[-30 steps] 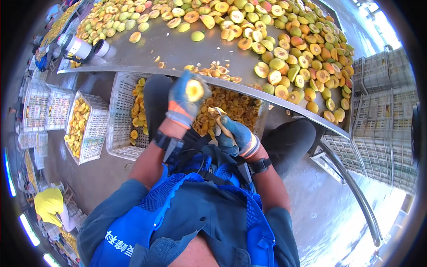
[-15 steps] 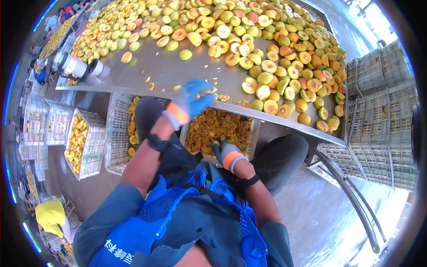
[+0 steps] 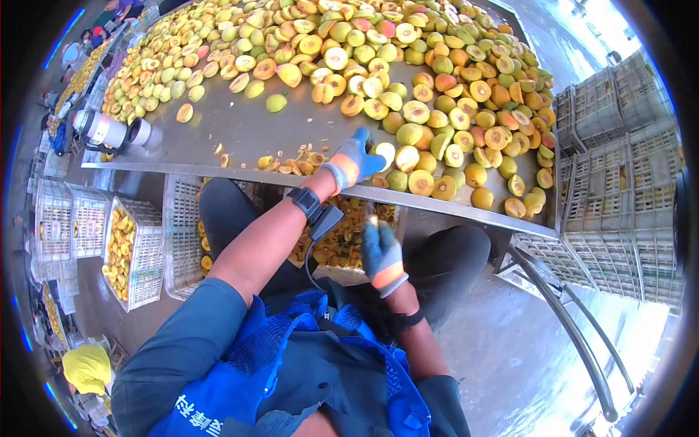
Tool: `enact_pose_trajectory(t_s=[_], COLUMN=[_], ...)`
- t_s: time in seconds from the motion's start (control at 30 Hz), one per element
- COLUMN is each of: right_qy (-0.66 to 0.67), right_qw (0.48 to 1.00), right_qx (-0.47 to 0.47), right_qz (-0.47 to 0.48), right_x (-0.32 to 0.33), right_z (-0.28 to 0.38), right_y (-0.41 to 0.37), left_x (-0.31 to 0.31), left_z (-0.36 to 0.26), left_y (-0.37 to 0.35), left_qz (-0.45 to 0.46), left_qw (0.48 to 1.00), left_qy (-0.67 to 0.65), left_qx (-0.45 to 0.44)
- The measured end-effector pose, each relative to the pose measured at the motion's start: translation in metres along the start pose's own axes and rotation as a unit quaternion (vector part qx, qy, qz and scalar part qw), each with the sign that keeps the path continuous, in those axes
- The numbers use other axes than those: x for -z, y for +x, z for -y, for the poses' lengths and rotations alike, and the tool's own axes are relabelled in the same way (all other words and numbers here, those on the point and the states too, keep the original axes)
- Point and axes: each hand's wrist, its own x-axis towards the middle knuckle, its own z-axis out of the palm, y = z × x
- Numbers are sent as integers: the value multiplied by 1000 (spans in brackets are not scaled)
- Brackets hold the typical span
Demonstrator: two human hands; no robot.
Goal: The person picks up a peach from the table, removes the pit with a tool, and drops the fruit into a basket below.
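Note:
Blue-and-grey gloves with orange bands cover both hands. My left hand (image 3: 355, 159) is at the front edge of the metal table (image 3: 240, 138), its fingers closed around a pale yellow peach half (image 3: 384, 154). Below the table edge, over a crate of peach pieces (image 3: 342, 237), my right hand (image 3: 383, 256) is closed with the fingers pointing up. A thin, light-tipped object (image 3: 373, 218) sticks up from its fingertips; I cannot make out its kind. Small brownish scraps (image 3: 302, 160) lie on the table left of my left hand.
Halved peaches (image 3: 437, 87) are heaped across the table. A white-and-grey flask (image 3: 102, 129) stands at its left end. Crates with peach pieces (image 3: 131, 251) are on the floor at left; stacked crates (image 3: 619, 189) rise at right beside a metal bar (image 3: 575, 328). A person in yellow (image 3: 87, 368) is at lower left.
My left hand has moved right, from the scraps to a peach half at the table edge. My right hand has risen from the crate's pieces towards the table edge.

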Motion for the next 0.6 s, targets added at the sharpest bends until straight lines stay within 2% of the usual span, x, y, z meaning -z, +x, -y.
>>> enact_pose_trajectory(t_s=[0.03, 0.1, 0.13, 0.23, 0.3, 0.37, 0.4, 0.43, 0.5, 0.6], right_qy=[118, 134, 99, -11, -172, -244, -239, -234, -221, -251], right_qw=[993, 991, 994, 999, 969, 948, 959, 967, 971, 966], right_qx=[-28, -26, -29, 11, 177, 203, 149, 95, 89, 50], right_qz=[-7, 8, 19, 41, 32, 30, 32, 34, 34, 46], right_x=[-1, -5, -8, -22, -28, -36, -40, -45, -51, -55], right_z=[7, 35, 47, 64, 61, 65, 69, 73, 70, 72], right_y=[3, 4, 7, 15, 18, 14, 12, 10, 6, -2], left_x=[3, 7, 13, 23, 21, 20, 18, 18, 17, 9], left_z=[-1, 1, 6, 3, 8, 7, 13, 13, 12, 16], left_y=[-9, -28, -39, -76, -95, -112, -117, -123, -134, -145], left_qz=[-14, -42, 3, 27, 4, -10, 0, -7, -19, -55], left_qw=[991, 915, 863, 777, 737, 678, 657, 663, 675, 736], left_qy=[-137, -400, -506, -629, -676, -735, -754, -749, -737, -673], left_qx=[-5, -16, -7, -15, -11, 16, -2, -6, -16, -51])
